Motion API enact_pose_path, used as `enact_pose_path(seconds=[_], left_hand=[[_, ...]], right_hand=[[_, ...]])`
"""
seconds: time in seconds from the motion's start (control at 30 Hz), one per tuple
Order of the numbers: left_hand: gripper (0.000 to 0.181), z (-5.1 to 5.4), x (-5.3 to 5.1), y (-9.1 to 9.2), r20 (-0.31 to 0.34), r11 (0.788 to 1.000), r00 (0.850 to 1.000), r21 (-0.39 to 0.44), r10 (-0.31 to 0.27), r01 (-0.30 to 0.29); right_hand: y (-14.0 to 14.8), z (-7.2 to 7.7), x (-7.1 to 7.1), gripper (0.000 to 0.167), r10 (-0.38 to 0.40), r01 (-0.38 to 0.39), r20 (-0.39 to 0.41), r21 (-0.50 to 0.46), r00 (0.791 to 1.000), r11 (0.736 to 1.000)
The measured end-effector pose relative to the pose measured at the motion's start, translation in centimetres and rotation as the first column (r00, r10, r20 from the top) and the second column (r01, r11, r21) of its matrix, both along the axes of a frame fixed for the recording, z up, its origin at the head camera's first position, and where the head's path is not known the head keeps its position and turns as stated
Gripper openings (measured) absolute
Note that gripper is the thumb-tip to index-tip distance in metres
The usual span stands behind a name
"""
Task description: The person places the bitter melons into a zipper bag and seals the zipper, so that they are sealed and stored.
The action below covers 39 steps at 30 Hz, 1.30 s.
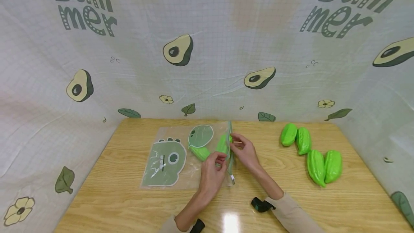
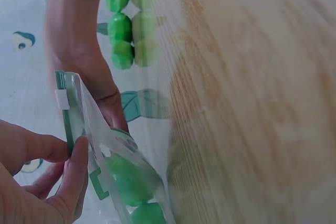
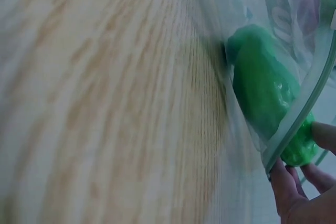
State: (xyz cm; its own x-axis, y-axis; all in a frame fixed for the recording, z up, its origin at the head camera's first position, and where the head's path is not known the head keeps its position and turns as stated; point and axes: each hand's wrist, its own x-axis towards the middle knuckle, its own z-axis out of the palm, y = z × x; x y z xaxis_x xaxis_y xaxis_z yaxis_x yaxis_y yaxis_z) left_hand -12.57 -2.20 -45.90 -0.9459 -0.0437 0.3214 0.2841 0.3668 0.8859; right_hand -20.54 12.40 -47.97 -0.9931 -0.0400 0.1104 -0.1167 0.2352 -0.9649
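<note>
A clear zip bag with a green monster print lies on the table, its slider edge toward the right. My left hand pinches the bag's green zip edge between thumb and fingers. At the bag's mouth, my right hand grips one end of a glossy, ribbed bright-green fruit, most of which is inside the bag. Another green fruit lies deeper in the bag, partly covered by the print. The white slider sits near the zip's near end.
Several more glossy green fruits lie on the right side of the wooden table, some touching. Behind the table hangs a pale cloth printed with avocados, leaves and lettering, also draped along both sides. Dark wrist-worn devices sit near the sleeves.
</note>
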Motion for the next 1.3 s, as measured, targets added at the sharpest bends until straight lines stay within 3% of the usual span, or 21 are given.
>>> enact_pose_path(seconds=[0.47, 0.8, 1.07, 1.3], left_hand=[[0.015, 0.0, -0.1, 0.1, -0.028, 0.999, 1.0, -0.036, 0.002, -0.003], [0.015, 0.0, 0.0, 0.1, -0.028, 0.999, 0.999, -0.04, 0.015, -0.016], [0.015, 0.1, -0.1, 0.1, -0.02, 1.0, 1.0, -0.021, 0.011, -0.011], [0.015, 0.1, -0.1, 0.0, -0.015, 1.0, 1.0, -0.015, 0.01, -0.01]], right_hand=[[-0.6, 0.1, -0.4, 0.044, 0.088, -0.087, -0.002, 0.079, 0.996, 0.993], [-1.1, 0.2, -1.0, 0.04, 0.134, -0.138, 0.039, 0.129, 0.99, 0.982], [-1.1, 0.2, -1.4, 0.042, 0.223, -0.229, 0.061, 0.121, 0.973, 0.966], [-1.2, -0.2, -1.9, 0.04, 0.248, -0.257, 0.082, 0.133, 0.965, 0.957]])
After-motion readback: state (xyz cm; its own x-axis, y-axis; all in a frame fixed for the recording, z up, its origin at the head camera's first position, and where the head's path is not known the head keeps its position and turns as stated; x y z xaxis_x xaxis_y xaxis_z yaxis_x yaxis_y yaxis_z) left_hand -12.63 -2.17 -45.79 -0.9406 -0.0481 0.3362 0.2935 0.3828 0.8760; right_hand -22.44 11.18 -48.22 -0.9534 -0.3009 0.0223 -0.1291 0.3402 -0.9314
